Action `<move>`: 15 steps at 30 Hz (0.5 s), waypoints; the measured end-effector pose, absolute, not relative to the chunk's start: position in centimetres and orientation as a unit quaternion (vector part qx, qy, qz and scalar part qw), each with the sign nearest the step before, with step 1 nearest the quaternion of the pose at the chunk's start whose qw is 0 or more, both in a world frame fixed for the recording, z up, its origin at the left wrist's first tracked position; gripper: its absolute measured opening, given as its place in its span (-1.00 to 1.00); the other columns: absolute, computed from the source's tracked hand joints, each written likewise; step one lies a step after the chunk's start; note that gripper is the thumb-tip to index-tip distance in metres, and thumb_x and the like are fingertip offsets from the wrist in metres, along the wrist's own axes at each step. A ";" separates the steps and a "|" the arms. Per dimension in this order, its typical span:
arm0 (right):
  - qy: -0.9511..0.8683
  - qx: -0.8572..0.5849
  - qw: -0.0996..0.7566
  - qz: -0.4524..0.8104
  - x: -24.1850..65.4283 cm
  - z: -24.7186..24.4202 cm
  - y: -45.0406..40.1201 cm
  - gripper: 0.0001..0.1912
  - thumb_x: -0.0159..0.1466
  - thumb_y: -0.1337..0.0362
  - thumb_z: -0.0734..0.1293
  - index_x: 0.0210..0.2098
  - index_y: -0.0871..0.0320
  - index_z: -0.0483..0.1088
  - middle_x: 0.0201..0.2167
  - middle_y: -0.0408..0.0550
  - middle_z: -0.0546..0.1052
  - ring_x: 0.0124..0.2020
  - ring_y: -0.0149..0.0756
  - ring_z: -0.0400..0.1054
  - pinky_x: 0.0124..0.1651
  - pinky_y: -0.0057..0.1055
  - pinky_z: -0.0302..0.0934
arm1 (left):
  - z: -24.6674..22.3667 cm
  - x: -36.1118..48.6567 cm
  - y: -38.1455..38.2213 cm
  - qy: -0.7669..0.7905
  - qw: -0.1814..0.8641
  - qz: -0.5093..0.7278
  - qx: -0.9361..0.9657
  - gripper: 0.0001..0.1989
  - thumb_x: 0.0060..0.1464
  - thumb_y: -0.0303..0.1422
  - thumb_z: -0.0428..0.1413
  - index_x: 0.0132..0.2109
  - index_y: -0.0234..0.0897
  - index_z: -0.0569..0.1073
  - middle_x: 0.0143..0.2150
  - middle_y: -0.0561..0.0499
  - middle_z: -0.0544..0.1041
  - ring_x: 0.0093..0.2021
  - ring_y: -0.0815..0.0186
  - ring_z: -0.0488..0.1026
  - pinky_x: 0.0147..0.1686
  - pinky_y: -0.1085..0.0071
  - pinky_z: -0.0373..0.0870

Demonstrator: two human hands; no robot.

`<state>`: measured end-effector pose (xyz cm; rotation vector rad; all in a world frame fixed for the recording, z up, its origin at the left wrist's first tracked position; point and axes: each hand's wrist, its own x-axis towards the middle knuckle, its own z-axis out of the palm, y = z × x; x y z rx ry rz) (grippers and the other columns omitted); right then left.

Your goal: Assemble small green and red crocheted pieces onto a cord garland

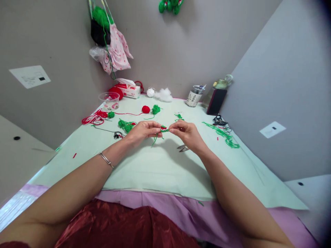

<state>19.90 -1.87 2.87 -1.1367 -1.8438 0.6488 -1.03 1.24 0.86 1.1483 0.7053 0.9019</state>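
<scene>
Mid-frame are two hands (pixel 144 131) and one green-and-red yarn piece (pixel 163 128). Upper centre-left holds one tissue box (pixel 131 91) and one clear tub (pixel 110 102); upper right, one phone (pixel 217 102), one bottle (pixel 221 83) and one pen holder (pixel 194 98). Two white wall plates (pixel 30 76) (pixel 272 130) flank left and right.

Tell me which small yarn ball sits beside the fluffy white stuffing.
The white yarn ball, just left of the stuffing; the red ball and green ball lie farther away.

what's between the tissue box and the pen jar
The head view shows a white ball and white fluff between the tissue box and pen jar, plus a red loop by the box.
</scene>
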 end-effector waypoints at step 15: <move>-0.822 -0.432 0.363 -0.068 18.0 1.3 -3.2 -0.81 0.42 0.32 0.18 -0.22 0.12 0.43 -0.35 -0.02 0.51 -0.35 -0.31 0.37 -0.31 -0.42 0.18 | 0.3 -0.3 0.7 0.310 0.674 0.422 0.521 -0.73 -0.10 -0.28 0.37 -0.29 -0.32 0.51 -0.36 0.05 0.56 -0.30 0.31 0.55 0.02 0.17 0.40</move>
